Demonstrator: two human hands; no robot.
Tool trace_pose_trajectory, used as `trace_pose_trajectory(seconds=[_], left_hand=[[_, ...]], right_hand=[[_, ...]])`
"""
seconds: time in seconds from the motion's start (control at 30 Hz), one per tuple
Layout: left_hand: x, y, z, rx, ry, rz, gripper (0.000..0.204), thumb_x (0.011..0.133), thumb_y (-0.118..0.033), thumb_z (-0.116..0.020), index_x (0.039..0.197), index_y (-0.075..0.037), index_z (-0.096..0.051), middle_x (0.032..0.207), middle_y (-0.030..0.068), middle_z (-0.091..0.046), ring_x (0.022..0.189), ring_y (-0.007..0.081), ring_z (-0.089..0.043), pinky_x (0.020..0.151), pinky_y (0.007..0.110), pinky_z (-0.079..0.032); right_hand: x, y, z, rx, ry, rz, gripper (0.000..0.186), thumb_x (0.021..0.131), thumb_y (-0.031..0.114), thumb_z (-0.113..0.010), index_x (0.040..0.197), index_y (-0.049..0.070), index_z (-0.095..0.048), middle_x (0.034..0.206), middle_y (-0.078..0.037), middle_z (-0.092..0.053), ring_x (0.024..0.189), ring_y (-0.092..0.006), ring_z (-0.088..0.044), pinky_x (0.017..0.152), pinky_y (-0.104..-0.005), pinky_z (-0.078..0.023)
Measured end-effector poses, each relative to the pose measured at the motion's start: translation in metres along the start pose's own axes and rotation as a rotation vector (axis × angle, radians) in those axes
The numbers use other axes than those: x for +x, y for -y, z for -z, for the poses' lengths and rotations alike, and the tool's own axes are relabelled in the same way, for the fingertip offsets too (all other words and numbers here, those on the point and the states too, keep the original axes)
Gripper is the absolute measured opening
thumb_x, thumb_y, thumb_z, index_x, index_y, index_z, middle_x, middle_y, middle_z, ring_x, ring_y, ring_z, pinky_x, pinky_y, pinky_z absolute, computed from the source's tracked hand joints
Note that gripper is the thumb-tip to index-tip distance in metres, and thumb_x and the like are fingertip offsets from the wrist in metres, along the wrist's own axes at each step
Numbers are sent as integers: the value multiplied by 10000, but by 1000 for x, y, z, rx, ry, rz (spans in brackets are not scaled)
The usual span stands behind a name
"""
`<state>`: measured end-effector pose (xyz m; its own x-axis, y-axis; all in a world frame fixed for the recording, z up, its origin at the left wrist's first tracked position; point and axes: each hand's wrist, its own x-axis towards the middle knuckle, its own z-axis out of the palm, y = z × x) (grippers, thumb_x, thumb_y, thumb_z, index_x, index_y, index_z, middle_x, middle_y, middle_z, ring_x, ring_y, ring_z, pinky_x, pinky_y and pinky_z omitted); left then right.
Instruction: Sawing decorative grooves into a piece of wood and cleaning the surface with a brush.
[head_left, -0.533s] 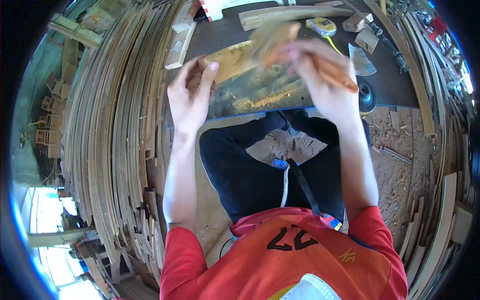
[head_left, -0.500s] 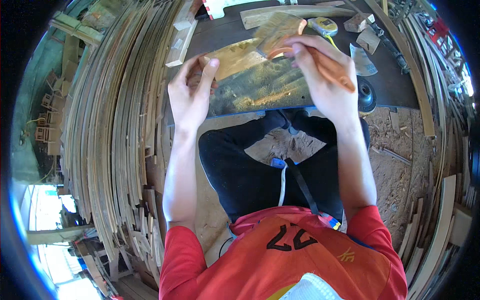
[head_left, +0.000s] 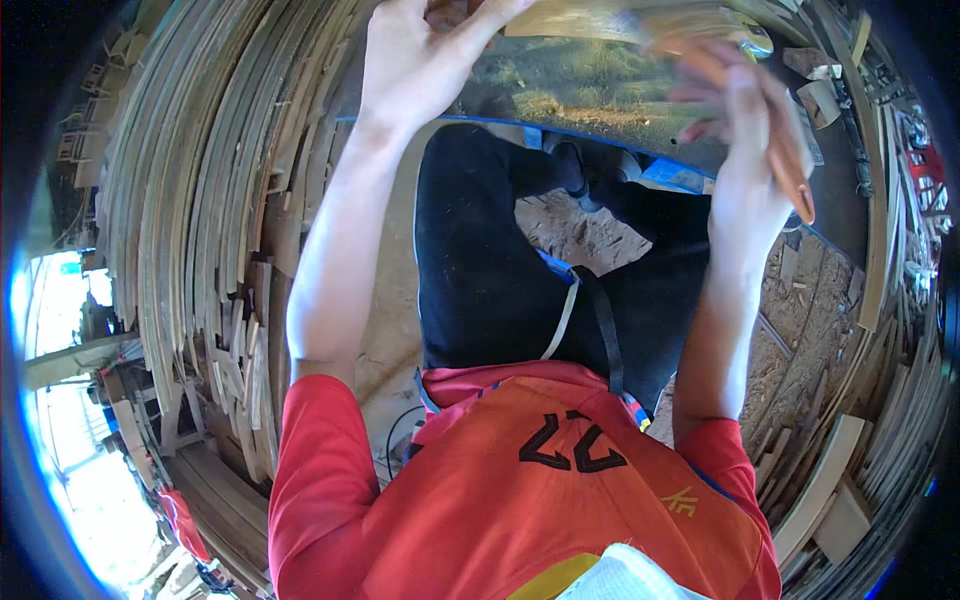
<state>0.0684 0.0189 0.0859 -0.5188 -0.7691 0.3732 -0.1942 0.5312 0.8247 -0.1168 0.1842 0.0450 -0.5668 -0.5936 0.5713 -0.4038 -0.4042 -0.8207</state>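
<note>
At the top edge, my left hand (head_left: 425, 60) grips the end of a pale golden wooden board (head_left: 555, 20), its fingertips partly out of frame. My right hand (head_left: 750, 130), smeared by motion, is closed on a paintbrush with an orange handle (head_left: 798, 188); the bristle end is blurred against the board's right part, and I cannot tell whether it touches. Beneath both lies a dark worktop (head_left: 590, 75) with a blue edge, coated in yellowish dust and shavings. A yellow tape measure (head_left: 757, 45) shows just beyond my right hand, partly hidden.
Small wooden blocks (head_left: 812, 62) and a dark rod-like tool (head_left: 857, 150) lie at the worktop's right. Long stacked wooden strips (head_left: 190, 150) line the left side, with more boards (head_left: 835, 470) at the right. My crossed legs (head_left: 470, 250) sit below the worktop on a dusty floor (head_left: 790, 340).
My view has shifted, so the worktop and both hands sit higher in the frame. My left hand still holds the board; the brush in my right hand has swung and is more blurred.
</note>
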Motion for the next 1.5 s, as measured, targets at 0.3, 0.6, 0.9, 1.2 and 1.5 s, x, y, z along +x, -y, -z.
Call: trace_pose_trajectory(seconds=[0.3,0.6,0.9,1.2,1.5], left_hand=[[-8,45,10,53,74,-401,551,889,-58,-834,1397,-18,-625,1243,110,-744,995,153,-727,872,299,-602],[-15,54,5,-91,162,-357,631,909,53,-717,1504,-28,-521,1492,176,-576,1341,285,-598,1066,416,-569],[-14,37,8,71,192,-465,696,735,67,-824,1398,-35,-638,1396,152,-656,1261,281,-671,1014,401,-617],[-14,48,16,74,87,-323,609,876,-56,-804,1448,-11,-602,1363,170,-687,1200,253,-696,980,388,-601],[-4,54,13,57,-36,-242,539,941,-126,-792,1444,-36,-624,1246,140,-717,1053,172,-706,943,321,-570]], right_hand=[[13,4,23,-9,-30,-251,225,1032,155,-681,1150,-25,-746,1009,-94,-786,858,-121,-730,744,-262,-567],[15,2,19,-131,-19,-55,161,1036,82,-644,1124,-13,-740,1030,-116,-766,919,-152,-712,814,-284,-567],[7,17,10,17,56,-40,192,1046,96,-633,1173,-9,-731,1000,-114,-786,913,-158,-730,804,-289,-567],[13,-7,44,-282,92,-30,320,1081,244,-562,1235,24,-737,1029,-100,-790,780,-129,-690,653,-228,-483],[22,-17,50,-471,20,67,199,1049,88,-602,1180,18,-734,983,-82,-763,765,-121,-677,705,-251,-540]])
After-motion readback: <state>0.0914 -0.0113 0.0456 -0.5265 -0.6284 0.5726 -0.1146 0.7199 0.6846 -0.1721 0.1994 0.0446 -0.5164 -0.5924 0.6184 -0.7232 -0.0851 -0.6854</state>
